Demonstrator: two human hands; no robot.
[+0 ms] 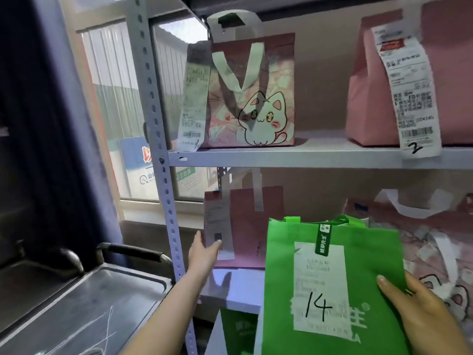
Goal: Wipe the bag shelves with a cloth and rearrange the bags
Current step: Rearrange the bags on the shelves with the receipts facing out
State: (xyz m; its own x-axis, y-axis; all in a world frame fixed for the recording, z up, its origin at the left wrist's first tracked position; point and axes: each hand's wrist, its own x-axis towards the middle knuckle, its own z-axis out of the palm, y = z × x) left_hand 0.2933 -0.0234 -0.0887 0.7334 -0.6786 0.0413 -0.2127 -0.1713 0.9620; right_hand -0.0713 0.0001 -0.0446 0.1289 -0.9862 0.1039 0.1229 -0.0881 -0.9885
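Head view: rearranging step; best to nudge the pink bag [252, 226] aside first, then seat the green bag [330, 283] upright on the lower shelf [238, 290], tag "14" facing out; left hand [203, 254] reaches in with fingers [216, 245] straight and released, tips touching the pink bag's receipt; right hand [425, 311] grasping the green bag's right edge, held in front of the lower shelf; no cloth visible.

Steel cart [84, 301] lower left; dark curtain [51, 124] above it; window [122, 98] behind, posters [138, 167] on glass.
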